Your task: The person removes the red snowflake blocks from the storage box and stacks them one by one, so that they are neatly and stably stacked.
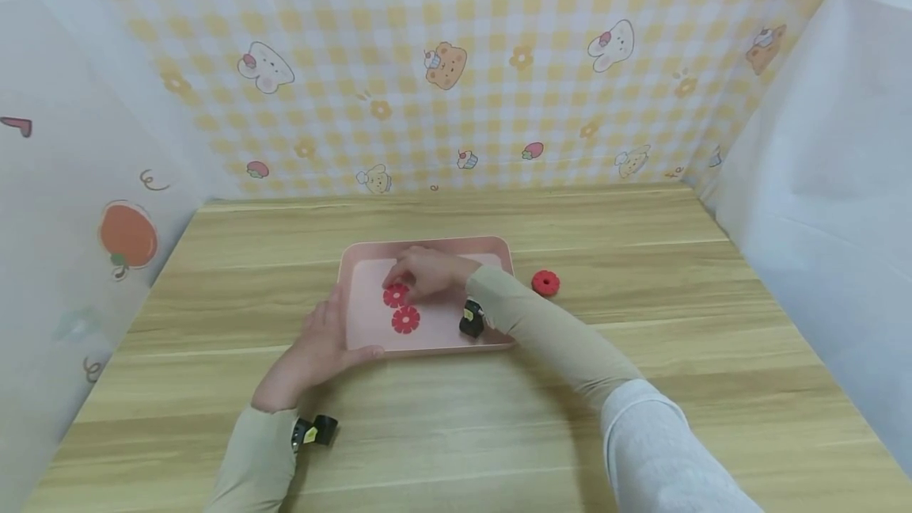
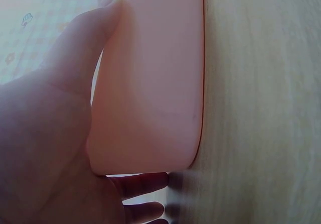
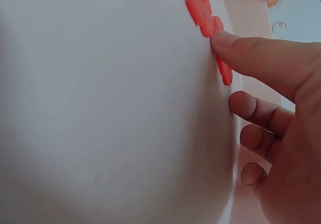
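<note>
A pink tray [image 1: 456, 348] has two flat red notched discs in it, both left of its middle. My right hand [image 1: 427, 271] reaches in over the tray and pinches the upper red notched disc [image 1: 395, 296] by its edges between thumb and index finger. In the right wrist view the thumb tip touches that disc [image 3: 226, 72], while the other fingers bend beside it. Just below lies the lower red notched disc [image 1: 406, 320], close to the first. My left hand [image 1: 317, 343] rests at the tray's near left corner, thumb along the front wall and straight fingers along the left side.
On the wooden table [image 1: 641, 275], right of the tray, lies a thicker red notched piece [image 1: 545, 283] with a dark centre hole. A checked cloth [image 1: 492, 101] hangs behind the table, with pale cloth along both sides. Each wrist wears a small black camera.
</note>
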`<action>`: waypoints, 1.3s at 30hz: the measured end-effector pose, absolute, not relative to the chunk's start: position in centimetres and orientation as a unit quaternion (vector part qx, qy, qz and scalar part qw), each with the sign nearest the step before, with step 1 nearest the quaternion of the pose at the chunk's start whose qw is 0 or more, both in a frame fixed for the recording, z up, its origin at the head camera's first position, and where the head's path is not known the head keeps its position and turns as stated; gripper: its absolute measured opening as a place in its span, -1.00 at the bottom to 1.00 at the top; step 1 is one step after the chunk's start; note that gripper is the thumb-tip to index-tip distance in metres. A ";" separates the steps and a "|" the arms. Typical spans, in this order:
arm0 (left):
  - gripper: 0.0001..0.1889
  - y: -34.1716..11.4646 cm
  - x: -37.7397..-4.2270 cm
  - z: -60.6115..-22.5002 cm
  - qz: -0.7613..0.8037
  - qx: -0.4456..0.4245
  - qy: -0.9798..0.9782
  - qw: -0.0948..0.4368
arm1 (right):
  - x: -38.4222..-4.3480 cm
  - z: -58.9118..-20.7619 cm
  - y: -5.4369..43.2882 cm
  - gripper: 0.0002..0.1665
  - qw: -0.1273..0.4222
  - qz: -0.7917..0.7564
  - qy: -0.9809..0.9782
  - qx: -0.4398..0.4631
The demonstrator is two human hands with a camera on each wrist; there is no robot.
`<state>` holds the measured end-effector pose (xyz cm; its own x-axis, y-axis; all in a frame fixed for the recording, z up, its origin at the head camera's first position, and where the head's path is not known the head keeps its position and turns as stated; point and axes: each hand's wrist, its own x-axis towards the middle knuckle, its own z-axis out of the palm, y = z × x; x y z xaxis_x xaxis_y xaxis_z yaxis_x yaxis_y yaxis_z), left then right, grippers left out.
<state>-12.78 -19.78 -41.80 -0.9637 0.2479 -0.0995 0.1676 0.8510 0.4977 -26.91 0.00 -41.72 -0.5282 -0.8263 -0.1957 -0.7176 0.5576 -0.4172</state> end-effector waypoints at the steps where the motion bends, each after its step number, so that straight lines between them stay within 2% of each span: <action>1: 0.31 -19.8 -12.8 -41.8 0.251 0.109 0.958 0.081 | -26.9 -41.7 0.0 -0.53 0.188 -0.144 0.863 -0.446; 14: 0.28 -19.8 -13.0 -42.2 0.257 0.116 0.957 0.062 | -26.5 -42.0 -0.4 -0.59 0.181 -0.159 0.869 -0.433; 24: 0.29 -19.7 -12.7 -42.0 0.260 0.110 0.957 0.067 | -26.4 -41.6 0.4 -0.54 0.217 -0.235 0.862 -0.394; 29: 0.29 -19.6 -12.7 -41.8 0.263 0.115 0.956 0.058 | -26.3 -40.9 1.4 -0.60 0.239 -0.272 0.858 -0.364; 39: 0.27 -19.6 -12.5 -41.7 0.260 0.121 0.957 0.048 | -25.8 -39.4 3.0 -0.70 0.246 -0.261 0.867 -0.346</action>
<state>-12.53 -19.64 -41.71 -0.9659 0.2573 -0.0284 0.2074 0.8350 0.5096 -25.82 3.02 -39.37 -0.6402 -0.7278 -0.2459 -0.4707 0.6246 -0.6232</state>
